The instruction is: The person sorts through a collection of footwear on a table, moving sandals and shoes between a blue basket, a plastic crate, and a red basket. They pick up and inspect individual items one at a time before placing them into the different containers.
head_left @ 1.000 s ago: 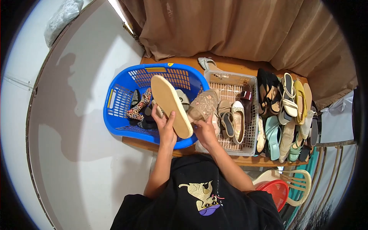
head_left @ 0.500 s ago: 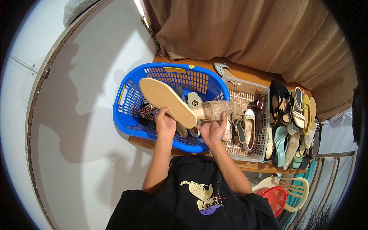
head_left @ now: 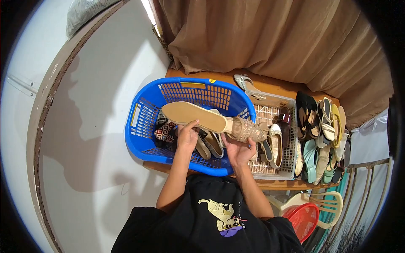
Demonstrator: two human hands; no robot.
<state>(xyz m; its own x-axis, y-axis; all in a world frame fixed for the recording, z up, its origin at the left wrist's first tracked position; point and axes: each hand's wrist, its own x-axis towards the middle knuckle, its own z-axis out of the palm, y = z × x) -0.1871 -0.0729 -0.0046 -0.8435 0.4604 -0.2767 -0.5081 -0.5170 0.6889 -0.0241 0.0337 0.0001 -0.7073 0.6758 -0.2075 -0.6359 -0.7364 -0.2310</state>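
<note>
My left hand (head_left: 187, 137) is closed on a flat slip-on shoe (head_left: 192, 114), its tan sole turned toward me. Another slip-on shoe (head_left: 247, 130), beige with embroidered sheer fabric, is gripped by my right hand (head_left: 239, 151), toe pointing right. The heels of the two shoes are close together. Both are held above the blue laundry basket (head_left: 134, 148), the embroidered one reaching over the pale plastic crate (head_left: 291, 170). Inside the basket, a black, red and white patterned item (head_left: 165, 133) and some shoes (head_left: 214, 145) lie below my hands.
In the crate are several shoes, including a gold flat (head_left: 276, 147). A silver shoe (head_left: 243, 81) sits behind it on the wooden table (head_left: 263, 184). Rows of sandals (head_left: 310, 160) stand at right. A red basket (head_left: 301, 221) rests on a cream chair (head_left: 335, 208); a brown curtain (head_left: 270, 38) hangs behind.
The left-hand shoe has lowered and tilted from steep to nearly level. My right hand and the embroidered shoe have moved slightly right and down.
</note>
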